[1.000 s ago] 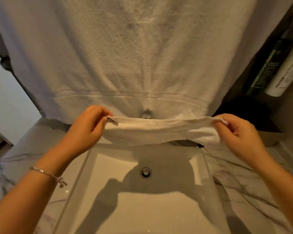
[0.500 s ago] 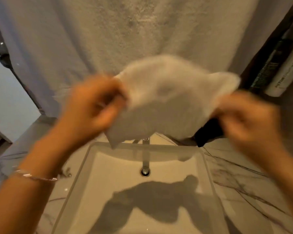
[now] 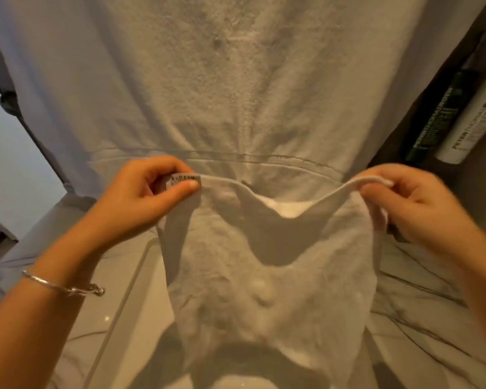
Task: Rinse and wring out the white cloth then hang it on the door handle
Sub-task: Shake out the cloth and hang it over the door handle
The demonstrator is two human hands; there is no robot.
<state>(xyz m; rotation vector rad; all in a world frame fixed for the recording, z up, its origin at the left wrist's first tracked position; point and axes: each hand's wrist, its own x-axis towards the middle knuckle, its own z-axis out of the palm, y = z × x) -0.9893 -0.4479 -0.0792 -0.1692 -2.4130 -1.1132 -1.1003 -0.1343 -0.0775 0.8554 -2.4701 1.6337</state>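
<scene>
**White cloth held open by two corners above the sink**

A bracelet point(image 3: 65, 287) circles the left wrist nearest the camera, over the marbled desk point(image 3: 68, 327) that carries the pale sink point(image 3: 135, 304). Above the basin the white cloth point(image 3: 270, 290) hangs spread out, its lower edge dropping toward the bottom of the frame and hiding most of the bowl. The left hand point(image 3: 141, 203) has its fingers point(image 3: 180, 189) closed in a pinch on the upper left corner, a small printed label point(image 3: 183, 181) showing between thumb and forefinger. The right hand point(image 3: 415, 209) has its fingers point(image 3: 376, 189) pinched shut on the upper right corner, slightly blurred. Between the two sets of fingers the top hem sags in a shallow curve. Just beyond the fingers hangs a large pale towel point(image 3: 236, 80), filling the upper frame. Beyond the right fingers, a dark tube point(image 3: 435, 122) and a white tube point(image 3: 472, 124) lie side by side on a dark shelf
</scene>
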